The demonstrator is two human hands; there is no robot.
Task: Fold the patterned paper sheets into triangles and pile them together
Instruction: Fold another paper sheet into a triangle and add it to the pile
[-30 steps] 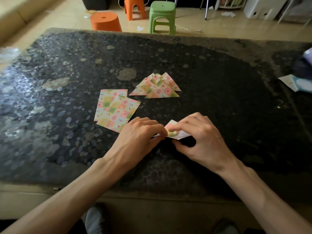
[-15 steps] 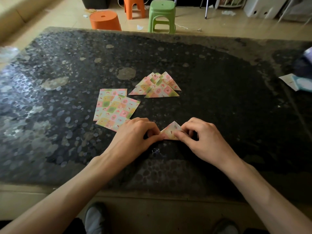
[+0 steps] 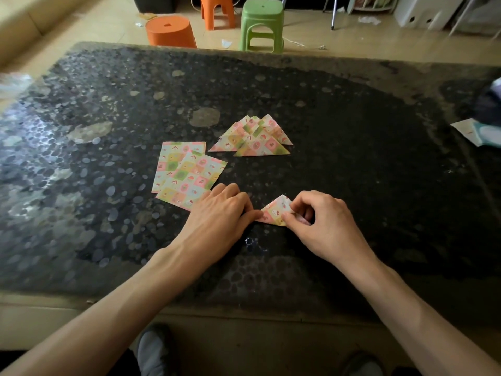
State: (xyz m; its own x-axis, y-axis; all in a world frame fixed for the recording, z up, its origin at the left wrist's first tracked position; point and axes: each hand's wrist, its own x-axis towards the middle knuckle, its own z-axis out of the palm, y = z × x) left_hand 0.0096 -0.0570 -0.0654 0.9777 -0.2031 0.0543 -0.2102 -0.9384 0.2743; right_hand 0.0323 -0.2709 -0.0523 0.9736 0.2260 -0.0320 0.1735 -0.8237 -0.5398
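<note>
- Since a second ago the white underside of the sheet has gone. The fold has closed, and what I see now is a small triangle [image 3: 273, 211] lying flat, patterned side up. My hands have drawn a little apart along its bottom edge.
- The left hand [image 3: 219, 213] sits at 9 o'clock of the triangle, one fingertip resting on its left corner. The other fingers are curled under the hand, so I cannot tell whether it pinches the paper or only presses it.
- The right hand [image 3: 322, 226] is at 3 o'clock, thumb and forefinger nipped on the right corner and the other fingers curled behind.
- The triangle lies on the dark table [image 3: 366, 147], near the front edge and between both hands.
- The pile [image 3: 254, 137] of finished triangles is at 12 o'clock from it, well apart. The flat sheets [image 3: 187, 175] overlap at 10 o'clock, just beside the left hand.
- I judge this fold done or nearly so, perhaps lacking a last firm crease.
- The next step I would expect is carrying the triangle up to the pile. Several flat sheets remain, so the task looks partway through.
- The paper is light, so a careless lift could spring the fold open or nudge the pile.
</note>
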